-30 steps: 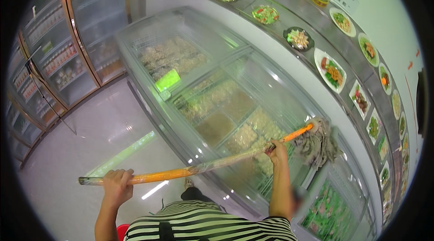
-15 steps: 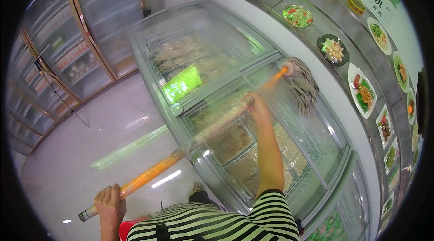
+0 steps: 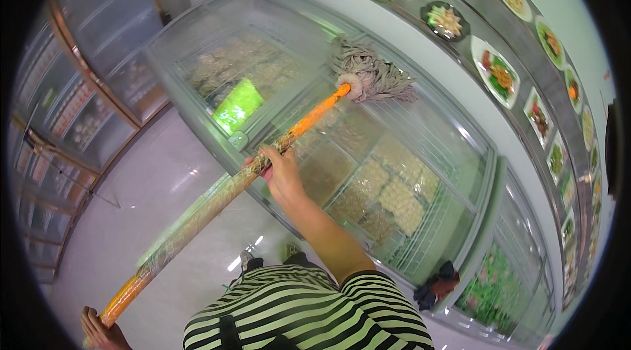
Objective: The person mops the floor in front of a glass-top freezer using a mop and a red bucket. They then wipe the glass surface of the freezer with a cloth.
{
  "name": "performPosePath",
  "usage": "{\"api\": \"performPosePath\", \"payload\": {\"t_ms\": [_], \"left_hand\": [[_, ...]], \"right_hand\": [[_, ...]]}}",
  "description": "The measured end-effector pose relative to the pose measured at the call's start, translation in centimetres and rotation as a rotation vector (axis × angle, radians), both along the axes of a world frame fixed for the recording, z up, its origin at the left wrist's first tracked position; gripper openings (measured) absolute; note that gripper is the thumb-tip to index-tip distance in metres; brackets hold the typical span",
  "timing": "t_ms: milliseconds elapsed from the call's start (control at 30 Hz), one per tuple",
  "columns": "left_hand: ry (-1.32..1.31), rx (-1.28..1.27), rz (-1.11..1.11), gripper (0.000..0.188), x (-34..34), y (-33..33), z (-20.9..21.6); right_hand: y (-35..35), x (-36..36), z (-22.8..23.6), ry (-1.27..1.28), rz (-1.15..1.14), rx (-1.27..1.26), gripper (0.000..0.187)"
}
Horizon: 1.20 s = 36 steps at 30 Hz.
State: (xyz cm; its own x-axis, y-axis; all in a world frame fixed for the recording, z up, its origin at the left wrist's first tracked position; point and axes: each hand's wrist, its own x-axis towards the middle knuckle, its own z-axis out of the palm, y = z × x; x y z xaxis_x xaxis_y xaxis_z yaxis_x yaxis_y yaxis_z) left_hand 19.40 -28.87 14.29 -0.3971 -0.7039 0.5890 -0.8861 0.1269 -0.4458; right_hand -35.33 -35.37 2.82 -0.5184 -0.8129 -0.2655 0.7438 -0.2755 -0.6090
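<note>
The shaggy grey string mop head [image 3: 374,74] has swung leftward, ahead and right of the right hand [image 3: 282,176], over clear glass freezer lids [image 3: 424,133], seemingly reaching another stretch; that hand and the left hand [image 3: 100,331], below-left, grip the orange, film-wrapped pole [image 3: 197,218].

Mop head [image 3: 380,74]: stringy, matt cloth | handle [image 3: 220,200]: glossy (wrinkled, plastic-like midway) | freezer lid [image 3: 437,130]: smooth, glassy
</note>
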Motion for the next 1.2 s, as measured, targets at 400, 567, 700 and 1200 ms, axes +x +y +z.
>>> {"api": "performPosePath", "payload": {"t_ms": [400, 567, 700, 1200], "left_hand": [[0.106, 0.109, -0.48, 0.012, -9.4, -9.4, -1.7], [0.199, 0.206, -0.71, 0.016, -19.0, -10.6, -4.2], [0.271, 0.234, -0.745, 0.015, -25.7, -10.8, -4.9], [0.418, 0.311, -0.407, 0.02, -21.8, -7.6, -9.7]], "right_hand": [[16.0, -3.4, -1.7, 0.104, -0.34, 0.229, 0.027], [23.8, -7.4, -3.7, 0.232, -0.559, 0.35, 0.021], [25.9, -11.4, -4.5, 0.185, -0.678, 0.348, 0.019], [20.0, -16.1, -8.7, 0.496, -0.32, 0.632, 0.014]]}}
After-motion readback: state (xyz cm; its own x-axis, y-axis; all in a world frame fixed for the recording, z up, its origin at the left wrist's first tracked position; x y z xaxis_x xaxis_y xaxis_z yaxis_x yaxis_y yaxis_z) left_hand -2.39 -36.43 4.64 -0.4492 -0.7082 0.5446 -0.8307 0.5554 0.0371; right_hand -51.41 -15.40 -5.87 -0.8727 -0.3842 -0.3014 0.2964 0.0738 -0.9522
